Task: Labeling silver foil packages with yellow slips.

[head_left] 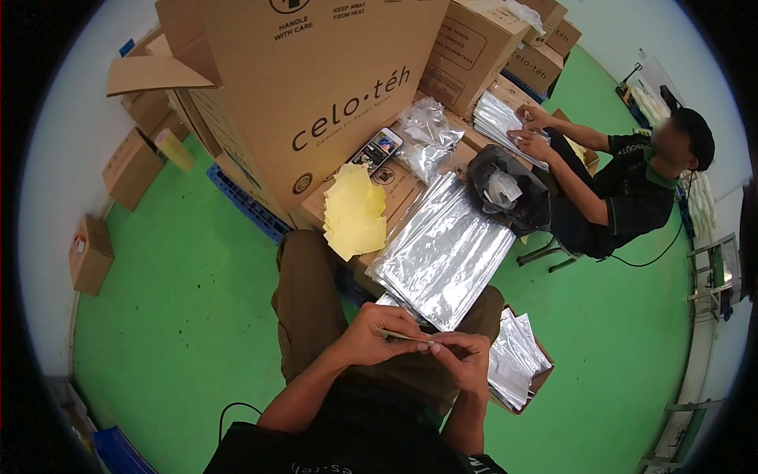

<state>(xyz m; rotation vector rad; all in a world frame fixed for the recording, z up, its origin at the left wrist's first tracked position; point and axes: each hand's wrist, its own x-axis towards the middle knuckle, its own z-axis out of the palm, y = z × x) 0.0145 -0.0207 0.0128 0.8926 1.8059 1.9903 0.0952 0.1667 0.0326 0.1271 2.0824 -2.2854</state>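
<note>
Above my lap, my left hand [383,335] and my right hand [464,359] meet, fingers pinched together. Between them is a thin pale piece of paper [407,337], seen nearly edge-on; what is on it cannot be made out. Just beyond my hands lies a stack of flat silver foil pouches [446,245], its near end reaching over my thigh. Left of that stack, a fanned pile of yellow paper sheets [355,209] rests on a cardboard box.
A smartphone [377,150] leans by a tall cardboard carton [316,87]. Crumpled clear plastic [429,138] and a black plastic bag [513,193] sit farther right. A seated co-worker [632,182] handles foil pouches [501,122]. Beside my right leg stands a box of foil pouches [517,359].
</note>
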